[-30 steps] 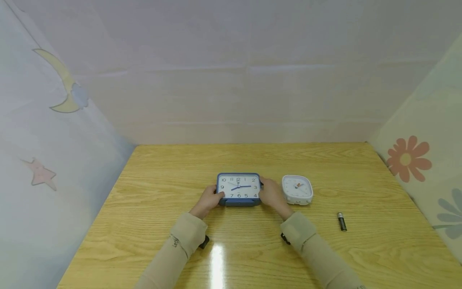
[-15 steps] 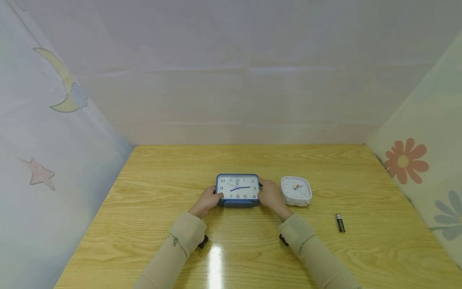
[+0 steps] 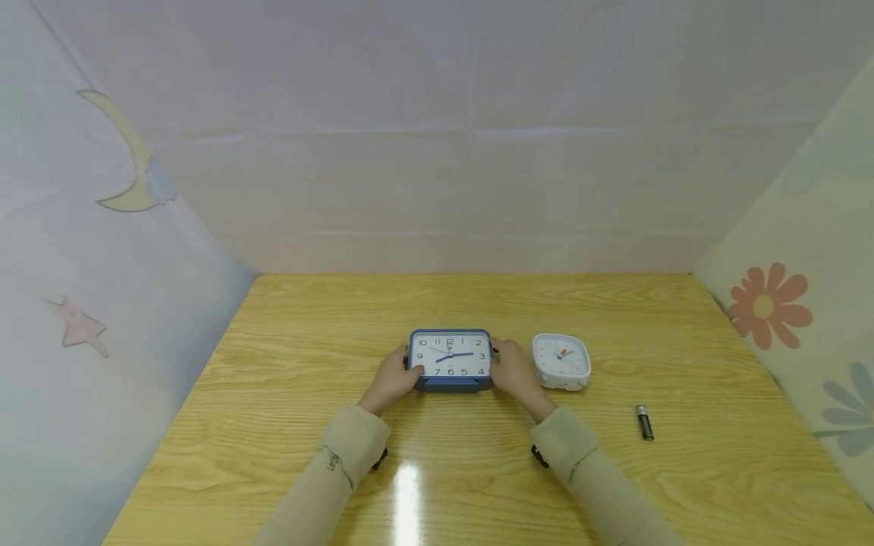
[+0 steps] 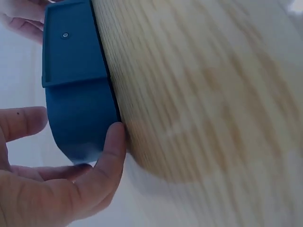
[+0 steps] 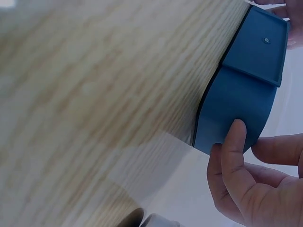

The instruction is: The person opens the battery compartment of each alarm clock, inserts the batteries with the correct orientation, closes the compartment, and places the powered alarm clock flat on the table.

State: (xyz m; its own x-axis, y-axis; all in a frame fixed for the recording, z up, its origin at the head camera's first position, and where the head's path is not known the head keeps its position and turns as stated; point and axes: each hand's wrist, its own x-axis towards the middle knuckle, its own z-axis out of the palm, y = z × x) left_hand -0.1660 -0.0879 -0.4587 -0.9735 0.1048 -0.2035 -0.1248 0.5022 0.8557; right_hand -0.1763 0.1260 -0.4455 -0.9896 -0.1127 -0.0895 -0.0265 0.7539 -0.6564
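A blue rectangular alarm clock (image 3: 451,356) with a white dial lies face up on the wooden table. At its left end my left hand (image 3: 392,377) grips it, thumb over the dial's lower left corner. My right hand (image 3: 514,371) holds the opposite end. The left wrist view shows the clock's blue lower side (image 4: 78,56) with a small screw, and a fingertip of the left hand (image 4: 57,189) low against it near the tabletop. In the right wrist view, fingers of the right hand (image 5: 255,189) touch the blue casing (image 5: 236,101). The clock's back is hidden.
Just right of my right hand sits a smaller white clock (image 3: 561,362). Farther right and nearer lies a black battery (image 3: 645,422) with a silver end. White cloth walls (image 3: 437,189) with printed shapes enclose the table (image 3: 307,318) at the back and sides.
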